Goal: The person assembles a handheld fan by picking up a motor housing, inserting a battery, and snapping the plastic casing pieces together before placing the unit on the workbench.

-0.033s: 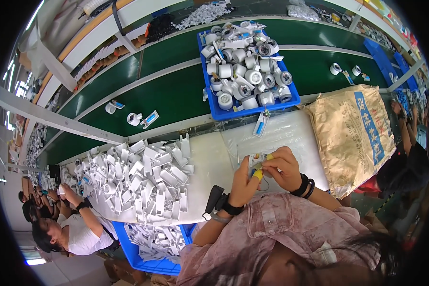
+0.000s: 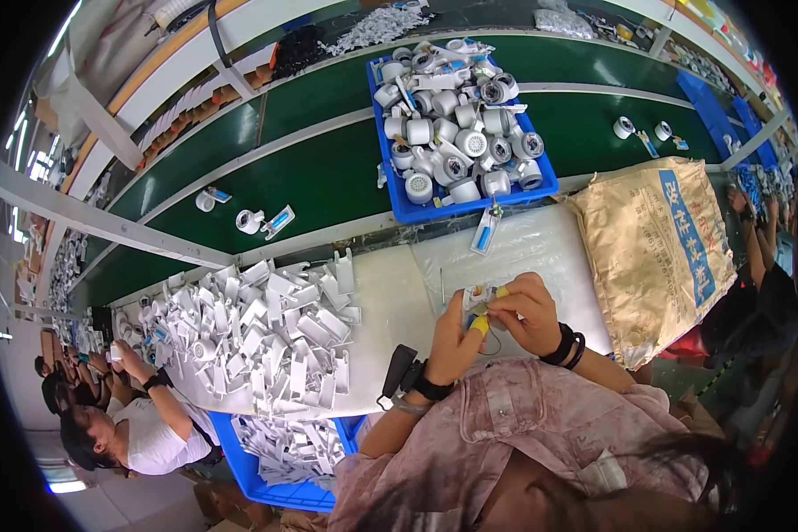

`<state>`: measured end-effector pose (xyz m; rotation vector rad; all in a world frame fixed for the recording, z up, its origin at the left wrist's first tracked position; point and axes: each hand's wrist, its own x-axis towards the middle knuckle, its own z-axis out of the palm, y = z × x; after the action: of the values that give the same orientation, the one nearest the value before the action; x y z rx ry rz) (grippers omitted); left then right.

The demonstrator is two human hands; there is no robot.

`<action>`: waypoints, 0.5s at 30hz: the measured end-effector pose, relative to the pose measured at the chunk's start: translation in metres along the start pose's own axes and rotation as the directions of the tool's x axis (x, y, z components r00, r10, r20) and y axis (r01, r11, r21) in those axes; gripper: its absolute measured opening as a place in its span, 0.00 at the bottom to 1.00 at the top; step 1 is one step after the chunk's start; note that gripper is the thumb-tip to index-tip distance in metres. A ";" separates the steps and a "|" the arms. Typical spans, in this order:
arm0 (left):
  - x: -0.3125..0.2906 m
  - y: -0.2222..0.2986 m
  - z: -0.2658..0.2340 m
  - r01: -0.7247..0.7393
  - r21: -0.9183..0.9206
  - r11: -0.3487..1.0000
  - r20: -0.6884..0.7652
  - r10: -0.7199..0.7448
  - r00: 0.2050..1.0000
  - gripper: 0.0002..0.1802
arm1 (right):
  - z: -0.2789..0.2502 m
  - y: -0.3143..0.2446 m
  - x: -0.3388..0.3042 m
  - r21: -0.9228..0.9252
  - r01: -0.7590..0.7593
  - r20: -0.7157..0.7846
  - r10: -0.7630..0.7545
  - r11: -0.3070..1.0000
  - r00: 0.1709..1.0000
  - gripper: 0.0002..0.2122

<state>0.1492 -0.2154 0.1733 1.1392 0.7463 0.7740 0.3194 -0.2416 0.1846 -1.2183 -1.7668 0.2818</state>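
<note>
Above the near edge of the worktable, my left hand (image 2: 457, 341) and my right hand (image 2: 528, 310) meet around a small white plastic part (image 2: 473, 298). My left fingers are closed on its lower side, while the right fingertips pinch at its right end. Yellow wraps cover some fingertips. A thin dark wire loops below the right fingers. Fingers hide much of the part, so its exact kind cannot be made out. Left of my hands lies a large heap of white plastic housings (image 2: 275, 319).
Beyond my hands, a blue crate (image 2: 403, 213) holds piled white round-headed units, with one blue-marked piece (image 2: 484, 232) hanging over its front. A brown sack (image 2: 629, 266) lies to the right. A blue bin (image 2: 279, 492) of white parts stands below the table; a co-worker (image 2: 160, 434) is at left.
</note>
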 end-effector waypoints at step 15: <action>-0.001 -0.001 0.004 -0.038 0.075 0.996 -0.005 0.038 0.999 0.25 | -0.002 0.005 -0.002 0.003 0.028 -0.007 -0.028 1.000 1.000 0.14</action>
<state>0.1525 -0.2186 0.1737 1.2222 0.7661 0.7870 0.3241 -0.2418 0.1813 -1.1904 -1.7759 0.2634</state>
